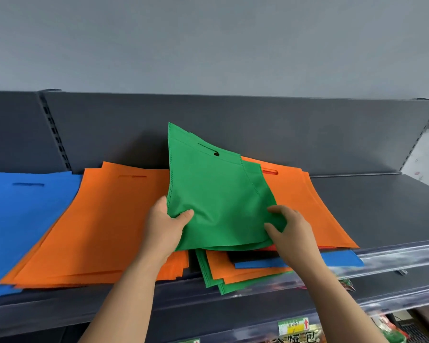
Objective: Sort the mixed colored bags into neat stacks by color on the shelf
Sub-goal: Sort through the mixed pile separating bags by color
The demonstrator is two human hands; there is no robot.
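My left hand (164, 226) and right hand (290, 229) each clamp the near edge of the green bag (213, 194), perhaps several held together, thumbs on top; its handle end tilts up toward the dark back panel (233, 125); beneath it lies a mixed pile (233, 268) of orange, green and blue bags overhanging the front of the dark grey shelf (372, 201); left of it rests the orange stack (104, 224), then the blue stack (18, 214); a clear rail (394, 253) edges the shelf; a plain grey wall (208, 45) rises behind; printed packets (295, 328) sit below.
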